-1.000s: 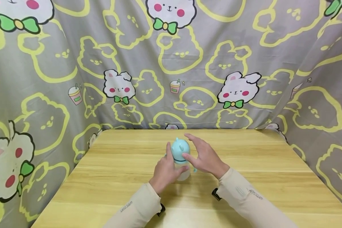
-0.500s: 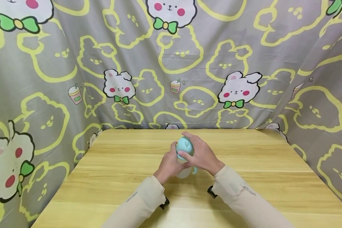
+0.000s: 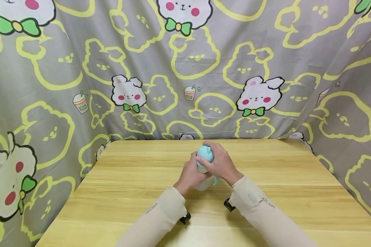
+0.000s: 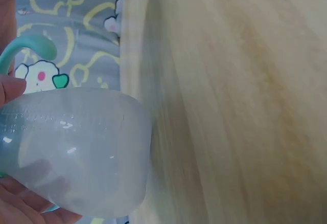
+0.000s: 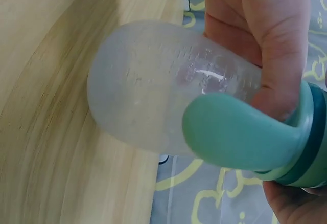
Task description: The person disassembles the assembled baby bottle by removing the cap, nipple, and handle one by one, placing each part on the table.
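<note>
A baby bottle stands between both hands near the middle of the table, its clear body (image 3: 204, 185) below and its light-blue domed lid (image 3: 205, 154) with small ears on top. My left hand (image 3: 191, 171) grips the upper part of the body, just under the collar. Around the lid, my right hand (image 3: 221, 161) is curled, thumb on the near side. A curved turquoise handle (image 5: 230, 132) juts from the collar, large in the right wrist view. The left wrist view shows the cloudy body (image 4: 82, 142) and fingers beneath it. Whether the base touches the table I cannot tell.
The wooden table (image 3: 126, 192) spreads to all sides of the bottle. A grey curtain (image 3: 160, 61) printed with bears and rabbits hangs behind it and at both sides. Dark wrist straps (image 3: 185, 218) show below the sleeves.
My right hand has closed from loosely spread fingers to a grip round the lid. The bottle and both hands have shifted slightly right and away, and the lid has turned.
</note>
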A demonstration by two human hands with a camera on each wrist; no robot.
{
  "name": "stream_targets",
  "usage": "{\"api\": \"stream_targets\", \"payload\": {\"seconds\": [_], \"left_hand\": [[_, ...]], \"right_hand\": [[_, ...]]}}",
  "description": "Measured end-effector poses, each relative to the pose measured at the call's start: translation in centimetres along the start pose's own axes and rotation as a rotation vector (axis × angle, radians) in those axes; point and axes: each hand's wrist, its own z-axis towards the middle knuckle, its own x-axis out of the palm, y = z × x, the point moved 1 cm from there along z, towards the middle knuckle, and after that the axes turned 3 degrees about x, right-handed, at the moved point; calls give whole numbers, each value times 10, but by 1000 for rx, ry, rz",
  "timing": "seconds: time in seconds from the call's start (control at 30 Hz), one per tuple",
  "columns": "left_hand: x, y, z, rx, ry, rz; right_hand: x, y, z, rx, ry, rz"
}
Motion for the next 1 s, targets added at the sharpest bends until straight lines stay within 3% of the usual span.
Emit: {"api": "stream_targets", "payload": {"seconds": [0.33,0.47,0.67,0.9,1.0], "left_hand": [[2,1,4,-28,-16,60],[3,2,5,-9,-17,85],[3,-1,7,53,-46,164],[3,-3,6,177,-144,398],[2,-7,6,205,-162,452]], "right_hand": [[-2,-13,-2,85,-42,42],[-5,-15,-1,136,-52,52],[-10,-16,0,202,-50,79],[-15,-12,0,272,-37,119],[-16,-13,0,287,-24,136]]}}
